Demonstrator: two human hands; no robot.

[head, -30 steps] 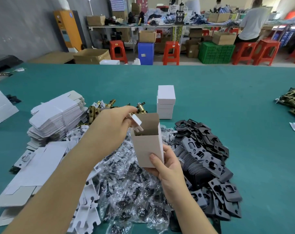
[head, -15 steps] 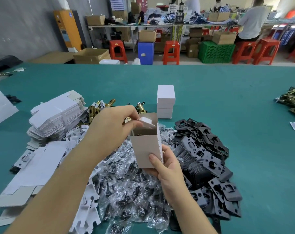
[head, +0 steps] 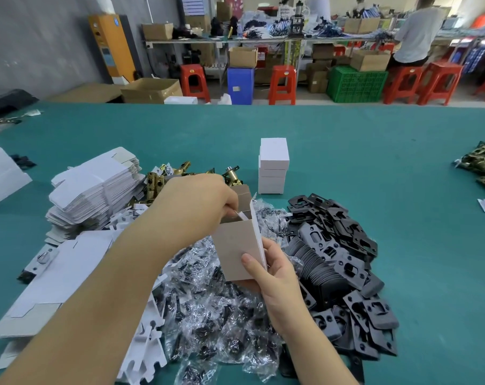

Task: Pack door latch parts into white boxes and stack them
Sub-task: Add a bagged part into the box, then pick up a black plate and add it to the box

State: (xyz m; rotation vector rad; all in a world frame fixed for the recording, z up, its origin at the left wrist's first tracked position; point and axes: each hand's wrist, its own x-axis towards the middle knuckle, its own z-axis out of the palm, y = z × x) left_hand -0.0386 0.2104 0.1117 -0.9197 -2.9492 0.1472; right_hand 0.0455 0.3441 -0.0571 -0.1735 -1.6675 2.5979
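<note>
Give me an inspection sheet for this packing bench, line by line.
Surface: green table.
Job's things: open box held upright; stack of closed white boxes; flat box blanks; brass latches; bagged parts; black plates.
Clutter: white card inserts.
Hands: left hand at the box mouth; right hand grips the box.
Cables: nothing seen.
Surroundings: red stools, green crate, seated person.

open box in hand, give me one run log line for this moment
right hand grips open box | left hand fingers at its top flap | stack of closed white boxes behind | box not yet closed
</note>
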